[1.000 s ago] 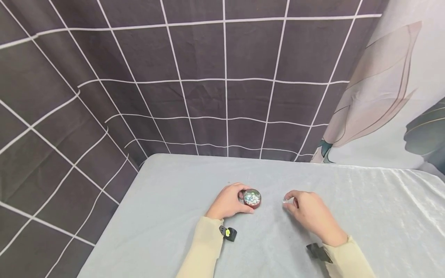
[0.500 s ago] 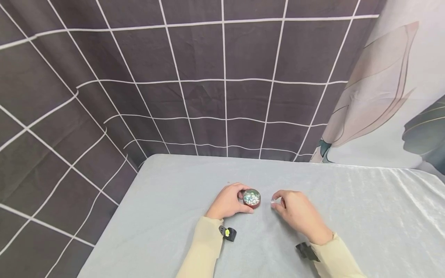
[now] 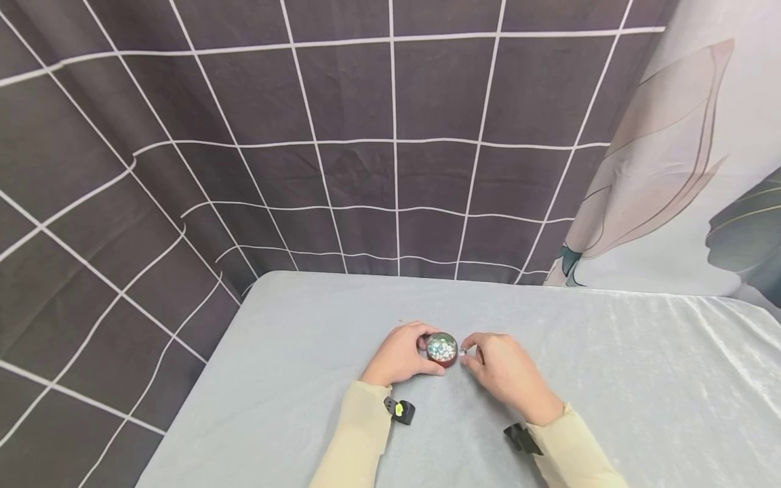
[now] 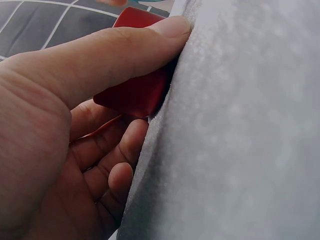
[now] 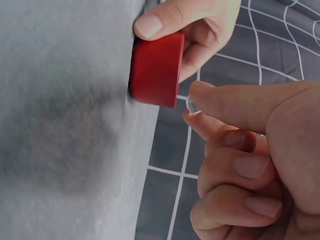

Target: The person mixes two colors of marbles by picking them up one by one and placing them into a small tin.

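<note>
A small round red container point(image 3: 442, 348) stands upright on the pale cloth, full of shiny clear pieces. My left hand point(image 3: 399, 354) grips its side between thumb and fingers; in the left wrist view the red wall point(image 4: 132, 95) shows below the thumb. Close beside the rim on the right, my right hand point(image 3: 509, 371) pinches a small clear glass bead point(image 5: 192, 105) between thumb and index finger. Its other fingers are curled in toward the palm. In the right wrist view the bead is just past the container's rim.
A light grey velvety cloth point(image 3: 293, 379) covers the table. Behind it hangs a dark curtain with white grid lines point(image 3: 360, 176), and a floral curtain point(image 3: 659, 203) hangs at the right. Each wrist wears a black strap point(image 3: 403, 411).
My right hand has moved left with the bead, from well apart to right beside the container. My left hand and the container have stayed in place.
</note>
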`<state>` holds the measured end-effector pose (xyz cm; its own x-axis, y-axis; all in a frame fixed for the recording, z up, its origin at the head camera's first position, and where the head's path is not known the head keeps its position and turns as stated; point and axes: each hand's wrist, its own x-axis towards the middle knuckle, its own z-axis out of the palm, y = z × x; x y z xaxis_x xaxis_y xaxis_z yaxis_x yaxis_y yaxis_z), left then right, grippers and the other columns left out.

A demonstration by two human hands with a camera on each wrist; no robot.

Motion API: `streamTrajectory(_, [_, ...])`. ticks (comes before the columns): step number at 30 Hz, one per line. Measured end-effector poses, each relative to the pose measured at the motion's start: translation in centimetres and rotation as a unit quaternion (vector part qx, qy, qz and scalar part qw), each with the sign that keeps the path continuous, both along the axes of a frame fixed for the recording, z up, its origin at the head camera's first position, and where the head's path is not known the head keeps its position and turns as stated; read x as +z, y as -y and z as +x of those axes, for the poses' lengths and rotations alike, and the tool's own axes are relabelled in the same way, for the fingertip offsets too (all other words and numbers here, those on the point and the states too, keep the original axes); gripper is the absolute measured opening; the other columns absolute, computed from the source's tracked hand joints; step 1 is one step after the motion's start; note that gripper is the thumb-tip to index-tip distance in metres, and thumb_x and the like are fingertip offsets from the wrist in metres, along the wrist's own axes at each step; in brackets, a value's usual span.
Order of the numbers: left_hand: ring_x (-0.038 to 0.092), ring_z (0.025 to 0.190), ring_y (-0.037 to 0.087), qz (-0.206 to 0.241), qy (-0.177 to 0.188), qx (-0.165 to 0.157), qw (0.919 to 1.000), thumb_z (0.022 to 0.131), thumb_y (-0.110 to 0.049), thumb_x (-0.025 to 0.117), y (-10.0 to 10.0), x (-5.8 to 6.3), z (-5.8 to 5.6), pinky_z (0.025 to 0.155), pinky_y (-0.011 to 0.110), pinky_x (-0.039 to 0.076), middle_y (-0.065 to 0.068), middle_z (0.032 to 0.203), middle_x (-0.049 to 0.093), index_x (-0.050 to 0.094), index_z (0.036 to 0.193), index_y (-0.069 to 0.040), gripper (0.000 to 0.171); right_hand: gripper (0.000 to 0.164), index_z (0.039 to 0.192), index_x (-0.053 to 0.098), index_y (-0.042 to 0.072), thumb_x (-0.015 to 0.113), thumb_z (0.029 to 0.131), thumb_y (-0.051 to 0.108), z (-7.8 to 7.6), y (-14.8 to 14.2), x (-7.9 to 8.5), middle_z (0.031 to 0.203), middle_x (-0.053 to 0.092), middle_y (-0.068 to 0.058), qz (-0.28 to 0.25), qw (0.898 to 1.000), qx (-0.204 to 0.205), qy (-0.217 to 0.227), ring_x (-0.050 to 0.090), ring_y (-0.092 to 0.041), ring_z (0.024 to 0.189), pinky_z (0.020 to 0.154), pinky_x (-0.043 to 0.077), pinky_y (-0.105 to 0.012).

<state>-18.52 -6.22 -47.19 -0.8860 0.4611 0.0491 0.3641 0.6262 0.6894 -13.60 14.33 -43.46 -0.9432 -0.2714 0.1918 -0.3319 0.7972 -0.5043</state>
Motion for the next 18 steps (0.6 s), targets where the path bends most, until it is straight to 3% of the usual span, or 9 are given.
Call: streamTrajectory(18, [0.053, 0.077, 0.005, 0.007, 0.015, 0.004, 0.9999, 0.066, -0.025, 0.095, -0.1, 0.1, 0.1, 0.075, 0.022, 0.044, -0.012, 0.086, 0.059, 0.071, 0.12, -0.015, 0.06, 0.014, 0.096, 0.074, 0.007, 0.078, 0.084, 0.013, -0.7, 1.2, -0.6, 0.059, 0.045, 0.01, -0.004, 1.0, -0.009, 0.006, 0.04, -0.005, 0.051, 0.049, 0.036, -0.026])
